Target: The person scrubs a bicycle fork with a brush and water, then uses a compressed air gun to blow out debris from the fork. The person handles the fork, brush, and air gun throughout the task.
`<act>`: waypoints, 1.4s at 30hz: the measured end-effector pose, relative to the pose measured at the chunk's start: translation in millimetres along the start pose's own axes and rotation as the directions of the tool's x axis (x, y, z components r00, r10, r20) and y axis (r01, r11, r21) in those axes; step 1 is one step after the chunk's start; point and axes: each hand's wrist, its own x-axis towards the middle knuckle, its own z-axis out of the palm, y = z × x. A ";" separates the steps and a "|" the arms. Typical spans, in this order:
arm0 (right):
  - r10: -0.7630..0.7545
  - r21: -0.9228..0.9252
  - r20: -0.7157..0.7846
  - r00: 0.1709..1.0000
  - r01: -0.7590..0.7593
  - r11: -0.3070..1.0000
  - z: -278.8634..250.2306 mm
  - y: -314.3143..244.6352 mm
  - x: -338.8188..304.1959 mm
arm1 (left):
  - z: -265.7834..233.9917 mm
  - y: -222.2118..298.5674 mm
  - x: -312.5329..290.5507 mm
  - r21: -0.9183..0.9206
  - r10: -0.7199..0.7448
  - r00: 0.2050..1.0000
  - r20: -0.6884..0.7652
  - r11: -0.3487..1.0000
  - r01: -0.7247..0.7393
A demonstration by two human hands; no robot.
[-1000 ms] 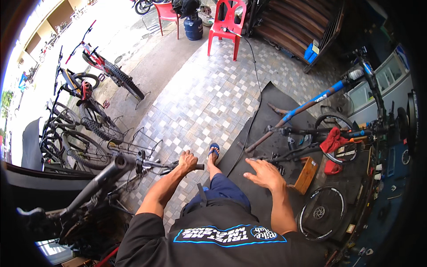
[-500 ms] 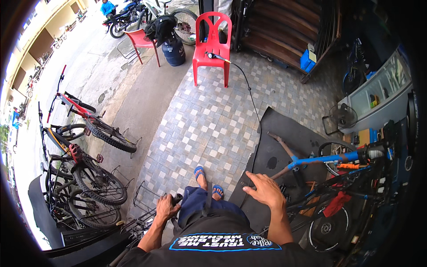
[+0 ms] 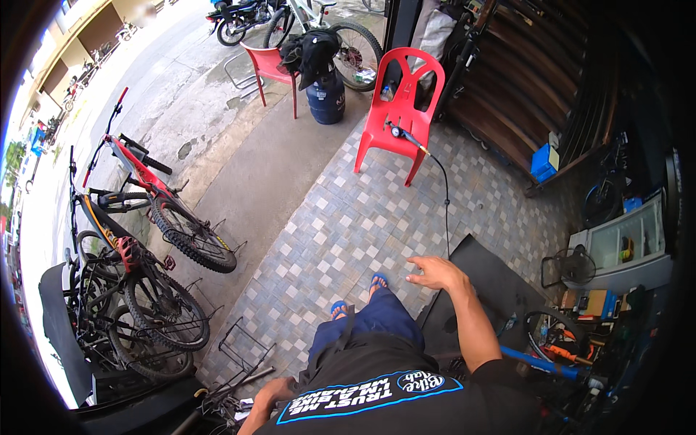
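Observation:
My right hand (image 3: 439, 274) is held out in front of me over the tiled floor, fingers stretched and apart, with nothing in it. Beyond it, a tire inflator with a round gauge (image 3: 397, 132) lies on the seat of a red plastic chair (image 3: 403, 109). Its black hose (image 3: 446, 203) runs down to the floor toward the dark mat (image 3: 478, 272), passing behind my right hand. Low by my left hip is my left hand (image 3: 275, 391); its fingers are mostly hidden, so whether it grips anything does not show.
Several mountain bikes (image 3: 190, 239) stand along the left. A second red chair (image 3: 265, 64) is beside a dark blue gas cylinder (image 3: 325, 98). On the right are a fan (image 3: 573, 266), a glass-front cabinet (image 3: 629, 235) and a blue bike frame (image 3: 544, 362). A brown slatted structure (image 3: 540, 80) stands behind.
I have stepped forward and the view has turned left. The blue frame has slid to the lower right. My left hand has moved lower in view; my right hand stays outstretched.

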 end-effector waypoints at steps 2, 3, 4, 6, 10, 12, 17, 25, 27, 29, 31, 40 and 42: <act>-0.032 0.038 0.083 0.996 0.029 0.999 -32.3 26.7 71.8 | -5.3 18.6 -0.8 -0.175 -0.105 0.992 0.075 0.978 0.117; -0.029 -0.014 0.091 0.995 0.030 0.999 -43.7 46.6 110.3 | -12.8 27.4 1.1 -0.209 -0.111 0.990 0.084 0.970 0.126; -0.021 -0.062 0.100 0.995 0.028 0.998 -54.0 71.8 151.5 | -21.9 39.9 4.5 -0.239 -0.119 0.990 0.080 0.962 0.135; -0.056 -0.158 0.085 0.995 0.069 0.985 -80.2 120.6 244.6 | -37.9 77.1 22.7 -0.328 -0.156 0.987 0.038 0.931 0.160; 0.134 0.036 -0.086 0.987 -0.131 0.991 -127.6 203.2 370.4 | -89.3 153.1 70.4 -0.430 -0.242 0.968 -0.072 0.883 0.189; 0.220 0.180 -0.240 0.945 -0.180 0.967 -155.9 239.5 431.4 | -119.7 188.8 90.6 -0.479 -0.285 0.948 -0.143 0.858 0.186; 0.391 0.289 -0.312 0.866 -0.306 0.907 -165.7 319.4 543.9 | -210.1 257.5 118.3 -0.481 -0.315 0.901 -0.299 0.865 0.143; 0.605 0.401 -0.155 0.781 -0.510 0.761 -167.2 372.5 626.1 | -458.1 424.3 254.9 -0.427 -0.289 0.794 -0.535 0.903 0.042; 0.538 0.509 -0.039 0.842 -0.447 0.736 -167.3 368.5 625.0 | -495.9 472.8 299.6 -0.231 -0.131 0.834 -0.536 0.973 0.004; 0.412 0.672 -0.090 0.907 -0.250 0.697 -170.3 349.3 611.1 | -516.3 530.4 353.9 -0.080 0.030 0.847 -0.531 0.993 -0.085; 0.434 0.749 -0.208 0.877 -0.142 0.647 -165.1 321.0 595.6 | -541.4 565.7 417.8 0.003 0.156 0.863 -0.481 0.984 -0.176; 0.674 0.822 -0.475 0.565 0.011 0.570 -204.8 227.7 367.3 | -557.2 775.3 568.7 -0.770 0.428 0.813 0.395 0.637 0.039; 0.759 0.873 -0.421 0.497 -0.004 0.487 -216.6 204.1 326.7 | -528.8 831.8 529.1 -0.818 0.567 0.715 0.408 0.575 0.012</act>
